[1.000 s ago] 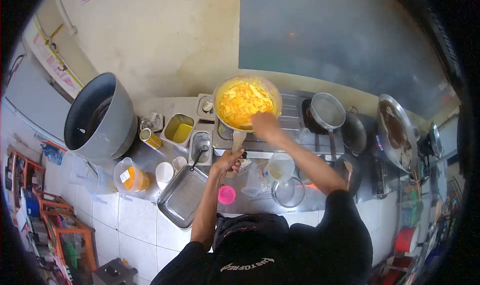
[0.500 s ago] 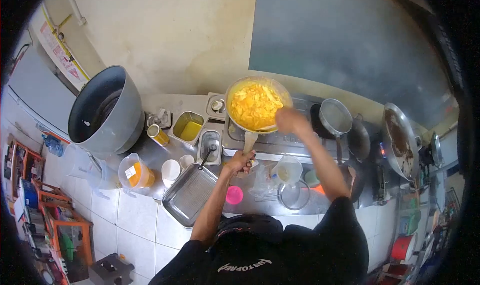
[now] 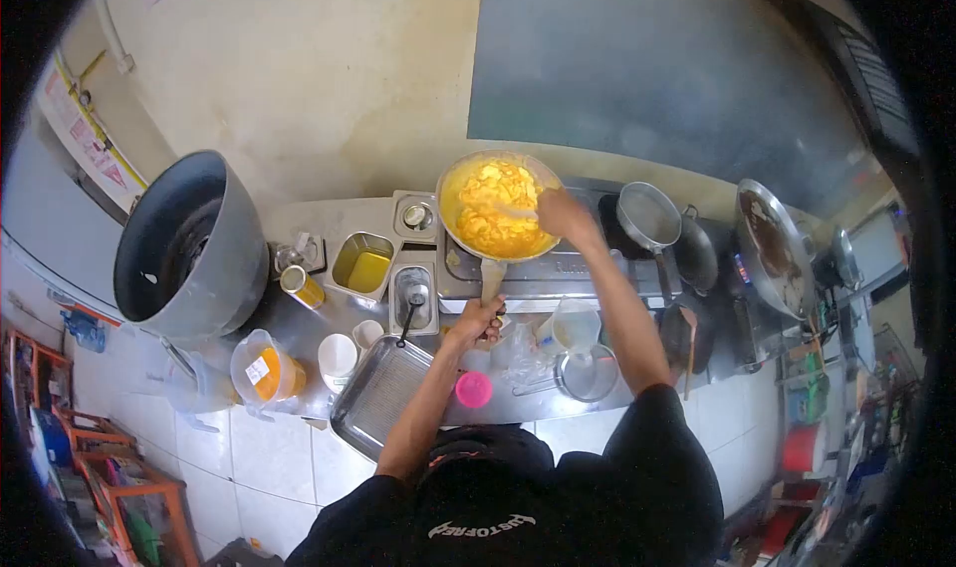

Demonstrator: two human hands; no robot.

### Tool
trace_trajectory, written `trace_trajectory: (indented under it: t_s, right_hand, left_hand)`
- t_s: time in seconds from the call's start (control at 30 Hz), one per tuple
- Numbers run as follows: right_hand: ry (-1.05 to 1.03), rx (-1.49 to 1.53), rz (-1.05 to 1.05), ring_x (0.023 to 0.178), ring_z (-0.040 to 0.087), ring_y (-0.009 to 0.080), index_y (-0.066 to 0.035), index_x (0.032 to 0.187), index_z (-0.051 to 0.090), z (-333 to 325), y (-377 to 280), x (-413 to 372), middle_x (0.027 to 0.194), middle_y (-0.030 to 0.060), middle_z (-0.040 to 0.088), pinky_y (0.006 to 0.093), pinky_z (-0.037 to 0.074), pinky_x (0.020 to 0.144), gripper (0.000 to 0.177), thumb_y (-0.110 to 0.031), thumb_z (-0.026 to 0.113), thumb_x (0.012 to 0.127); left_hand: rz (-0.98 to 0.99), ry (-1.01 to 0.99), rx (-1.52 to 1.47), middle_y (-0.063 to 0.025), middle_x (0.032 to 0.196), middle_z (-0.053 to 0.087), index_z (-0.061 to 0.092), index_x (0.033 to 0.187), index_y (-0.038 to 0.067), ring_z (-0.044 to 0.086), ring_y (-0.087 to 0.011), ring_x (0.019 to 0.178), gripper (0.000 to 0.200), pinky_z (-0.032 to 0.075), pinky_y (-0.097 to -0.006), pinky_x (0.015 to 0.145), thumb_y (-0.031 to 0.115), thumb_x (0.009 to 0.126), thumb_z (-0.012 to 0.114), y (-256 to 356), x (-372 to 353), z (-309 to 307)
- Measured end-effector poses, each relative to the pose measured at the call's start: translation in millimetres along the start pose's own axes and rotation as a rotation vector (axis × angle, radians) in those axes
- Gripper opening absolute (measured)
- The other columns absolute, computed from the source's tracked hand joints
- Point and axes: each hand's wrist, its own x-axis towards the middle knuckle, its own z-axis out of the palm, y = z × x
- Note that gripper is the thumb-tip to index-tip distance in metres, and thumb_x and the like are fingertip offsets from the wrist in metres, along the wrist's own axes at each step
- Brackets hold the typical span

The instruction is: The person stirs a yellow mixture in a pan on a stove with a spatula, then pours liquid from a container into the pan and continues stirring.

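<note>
The left hand (image 3: 476, 323) has its grip closed around the pale handle (image 3: 492, 280) of a frying pan (image 3: 448, 197), which sits at the left end of the stove (image 3: 588, 274) — whether its base touches the stove, I cannot tell. Yellow-orange food in pieces (image 3: 496, 230) covers much of the pan's inside. The right hand (image 3: 563, 216) is at the pan's right side, its grip narrow around a pale utensil (image 3: 516, 212) that reaches in over the food (the utensil is blurred, so its shape is unclear). Left of the pan, a metal container (image 3: 363, 268) holds yellow liquid, and beside it a smaller one (image 3: 403, 316) has a dark-handled ladle (image 3: 413, 303) in it. A can (image 3: 302, 286) and a large grey pot (image 3: 239, 268) stand farther left on the worktop (image 3: 299, 328). Nearer the body are a rectangular metal tray (image 3: 383, 393), a pink round item (image 3: 473, 389) and a strainer (image 3: 588, 376). Right of the pan come a small saucepan (image 3: 649, 212) and — at the far right — a wide wok (image 3: 772, 243) with brown contents.
</note>
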Motion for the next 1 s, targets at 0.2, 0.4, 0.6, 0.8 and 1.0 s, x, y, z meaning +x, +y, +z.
trace_trajectory:
  t_s: [0.2, 0.4, 0.6, 0.8, 1.0]
  right_hand:
    - [-0.208, 0.062, -0.222, 0.084, 0.061, 0.0386, 0.005, 0.087, 0.062, 44.8, -31.6, -26.3, 0.09, 0.027, 0.061, 0.0443, 0.049, 0.073, 0.022, -0.006, 0.052, 0.071]
    - [0.001, 0.425, 0.112, 0.096, 0.058, 0.0388, 0.006, 0.094, 0.061, 73.1, -71.9, 47.6, 0.101, 0.0294, 0.057, 0.0439, 0.047, 0.081, 0.025, -0.007, 0.051, 0.074]
    - [-0.05, 0.3, 0.039, 0.085, 0.062, 0.0378, 0.008, 0.086, 0.063, 54.9, 4.9, 62.9, 0.09, 0.0299, 0.06, 0.042, 0.05, 0.073, 0.023, -0.007, 0.053, 0.071]
    - [-0.156, 0.363, -0.204, 0.077, 0.063, 0.0335, 0.002, 0.077, 0.063, 55.2, -24.2, -24.5, 0.079, 0.025, 0.062, 0.0401, 0.048, 0.071, 0.015, -0.009, 0.058, 0.069]
    - [0.128, 0.479, 0.008, 0.084, 0.06, 0.041, 0.009, 0.083, 0.061, 68.1, -109.1, 35.9, 0.086, 0.029, 0.06, 0.0435, 0.049, 0.075, 0.021, -0.004, 0.053, 0.069]
  left_hand:
    - [-0.016, -0.031, 0.017, 0.0011, 0.052, 0.035, 0.045, 0.08, 0.003, 0.032, -0.008, 0.038, 0.036, 0.032, -0.0247, 0.036, 0.035, 0.086, 0.058, 2.4, -2.5, 6.0]
    - [0.024, 0.046, 0.093, 0.0027, 0.052, 0.035, 0.048, 0.081, 0.003, 0.031, -0.007, 0.038, 0.037, 0.032, -0.0248, 0.036, 0.038, 0.086, 0.058, -2.2, -2.7, 15.0]
    - [0.024, 0.047, 0.052, 0.0033, 0.053, 0.035, 0.048, 0.085, 0.002, 0.031, -0.0072, 0.039, 0.039, 0.032, -0.0246, 0.037, 0.04, 0.086, 0.057, -2.2, -0.5, 16.2]
    - [-0.038, 0.044, 0.059, 0.0011, 0.054, 0.037, 0.047, 0.087, 0.001, 0.033, -0.0081, 0.039, 0.036, 0.033, -0.0254, 0.036, 0.036, 0.088, 0.055, -0.9, 3.9, 11.1]
    - [0.005, 0.076, 0.131, 0.0008, 0.052, 0.036, 0.047, 0.082, 0.002, 0.032, -0.0087, 0.041, 0.028, 0.03, -0.0254, 0.037, 0.028, 0.087, 0.054, 1.9, -3.6, 17.3]
